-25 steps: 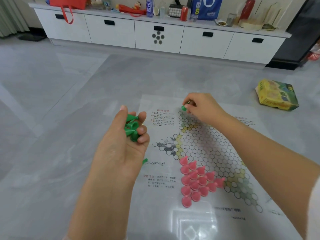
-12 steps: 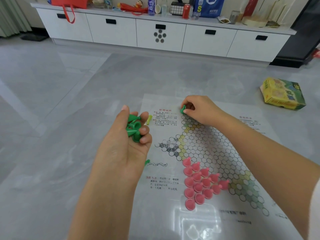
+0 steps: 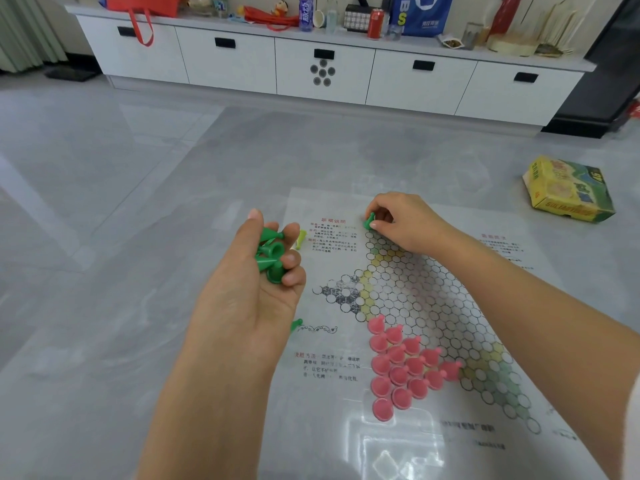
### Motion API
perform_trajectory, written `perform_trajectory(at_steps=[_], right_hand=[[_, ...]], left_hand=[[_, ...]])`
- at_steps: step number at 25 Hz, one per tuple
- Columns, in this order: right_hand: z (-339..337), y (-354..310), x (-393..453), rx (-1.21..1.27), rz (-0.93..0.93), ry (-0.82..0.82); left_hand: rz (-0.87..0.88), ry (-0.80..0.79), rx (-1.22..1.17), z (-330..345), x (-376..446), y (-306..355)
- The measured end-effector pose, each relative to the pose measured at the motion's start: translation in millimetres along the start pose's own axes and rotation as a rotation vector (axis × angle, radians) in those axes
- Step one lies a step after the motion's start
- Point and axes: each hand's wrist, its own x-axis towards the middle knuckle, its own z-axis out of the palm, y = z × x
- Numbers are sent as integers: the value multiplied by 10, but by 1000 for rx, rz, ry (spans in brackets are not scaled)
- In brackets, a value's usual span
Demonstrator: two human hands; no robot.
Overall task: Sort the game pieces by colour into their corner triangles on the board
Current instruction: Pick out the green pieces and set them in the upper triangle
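A paper game board [image 3: 433, 292] printed with a star of circles lies on the grey floor. My left hand [image 3: 252, 285] hovers left of it, fingers curled round several green pieces [image 3: 270, 254]. My right hand [image 3: 401, 220] pinches a single green piece [image 3: 369, 222] and holds it at the tip of the board's far corner triangle. Several pink pieces [image 3: 401, 368] stand packed in the near corner triangle. A yellow-green piece [image 3: 300, 238] lies on the board's left margin, and a loose green piece [image 3: 296, 324] shows just below my left hand.
A yellow game box [image 3: 568, 194] lies on the floor to the far right. A long white cabinet [image 3: 325, 67] with clutter on top runs along the back wall. Bare grey floor [image 3: 104, 237] spreads to the left of the board.
My right hand has lowered its green piece onto the tip of the far triangle. The view has tilted slightly. My left hand still grips its green pieces.
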Motion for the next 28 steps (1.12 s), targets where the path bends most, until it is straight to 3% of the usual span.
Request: perform_trajectory(at_steps=[4, 7, 9, 12, 15, 21, 28], right_hand=[[-35, -21, -68, 107, 62, -9], [-186, -149, -252, 272, 98, 117], [-339, -328, -457, 495, 51, 138], [-473, -602, -775, 696, -97, 32], [-428, -661, -922, 677, -184, 53], [-342, -557, -971, 368, -424, 210], [-175, -489, -917, 336, -371, 292]], left_hand=[[26, -6, 68, 8, 11, -16], [88, -34, 222, 63, -3, -72], [119, -74, 342, 119, -30, -145], [103, -115, 427, 180, -40, -265], [67, -73, 435, 207, -27, -357], [-15, -43, 467, 248, -4, -473], [0, -25, 626, 270, 32, -543]])
